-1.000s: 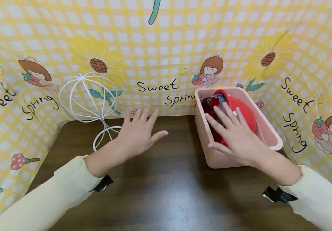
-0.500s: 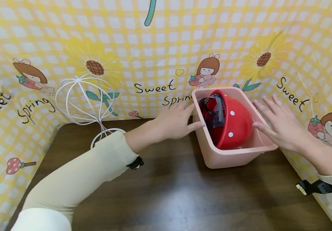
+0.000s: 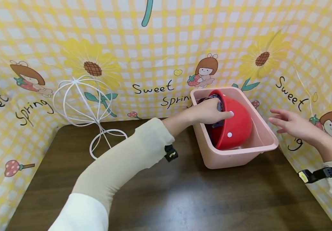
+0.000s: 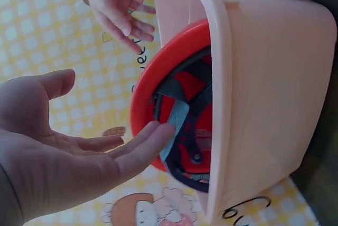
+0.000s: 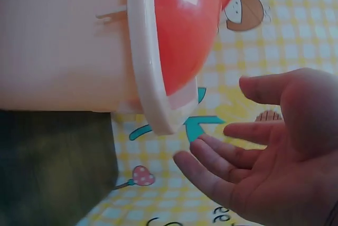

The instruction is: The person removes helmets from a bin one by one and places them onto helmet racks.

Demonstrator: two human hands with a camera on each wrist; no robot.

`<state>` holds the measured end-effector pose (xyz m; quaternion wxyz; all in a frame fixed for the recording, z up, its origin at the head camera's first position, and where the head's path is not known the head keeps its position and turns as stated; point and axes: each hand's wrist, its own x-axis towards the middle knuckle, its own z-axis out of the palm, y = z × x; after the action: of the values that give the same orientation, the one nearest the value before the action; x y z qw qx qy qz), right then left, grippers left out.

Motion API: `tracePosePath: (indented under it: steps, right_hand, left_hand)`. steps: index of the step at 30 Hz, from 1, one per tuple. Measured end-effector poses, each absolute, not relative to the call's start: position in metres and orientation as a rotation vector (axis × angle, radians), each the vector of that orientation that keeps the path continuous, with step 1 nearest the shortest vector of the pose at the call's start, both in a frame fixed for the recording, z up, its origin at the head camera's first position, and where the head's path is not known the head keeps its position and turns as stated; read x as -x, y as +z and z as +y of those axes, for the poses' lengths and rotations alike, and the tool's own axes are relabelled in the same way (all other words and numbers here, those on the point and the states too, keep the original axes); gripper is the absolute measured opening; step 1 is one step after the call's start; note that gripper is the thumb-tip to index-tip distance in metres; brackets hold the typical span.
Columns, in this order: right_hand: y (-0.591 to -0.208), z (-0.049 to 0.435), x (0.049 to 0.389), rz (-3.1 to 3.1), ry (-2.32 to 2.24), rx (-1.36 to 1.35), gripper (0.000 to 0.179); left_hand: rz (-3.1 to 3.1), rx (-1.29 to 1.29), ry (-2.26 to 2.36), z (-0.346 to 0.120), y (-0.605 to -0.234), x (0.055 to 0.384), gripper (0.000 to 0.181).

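Observation:
A red safety helmet [image 3: 236, 123] with white dots lies on its side in a pink plastic bin [image 3: 232, 160], its hollow facing left. Dark straps and a grey webbing band [image 4: 177, 120] show inside the shell. My left hand [image 3: 206, 111] reaches over the bin's left rim to the helmet's opening, thumb apart from the fingers. Seen from the left wrist, its fingertips [image 4: 163, 131] overlap the webbing while the thumb stays off the shell. Beyond the bin's right side, my right hand [image 3: 296, 125] hovers with loosely bent fingers and holds nothing.
A white wire stand [image 3: 98, 123] with a round cage top stands at the back left of the dark wooden table [image 3: 154, 186]. Yellow checked cloth [image 3: 154, 48] with printed figures hangs behind and along both sides.
My left hand has moved right, from near the wire stand to the helmet's opening. The right hand has left its place over the bin and moved out to the right. Helmet and bin stay put.

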<state>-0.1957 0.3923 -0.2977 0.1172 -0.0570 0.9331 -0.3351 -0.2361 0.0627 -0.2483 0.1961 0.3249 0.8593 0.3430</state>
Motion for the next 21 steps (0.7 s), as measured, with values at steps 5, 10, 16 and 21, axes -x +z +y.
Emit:
tracePosePath:
  steps: [5,10,16,21]
  right_hand:
    - [-0.309,0.408,0.203,2.471,-1.221,0.072,0.064]
    - [-0.321,0.421,0.211,2.261,-1.445,0.029,0.051]
    - [-0.335,0.433,0.215,2.007,-1.686,0.059,0.041]
    - [-0.342,0.436,0.215,1.888,-1.742,0.125,0.045]
  left_hand:
    - [2.282,-0.646,1.084,0.073,-0.255,0.242,0.041]
    - [2.137,-0.407,1.264,0.083,-0.265,0.245,0.052]
    - [2.038,-0.275,1.383,0.096,-0.278,0.243,0.043]
    - [2.074,-0.227,1.462,0.104,-0.286,0.239,0.045]
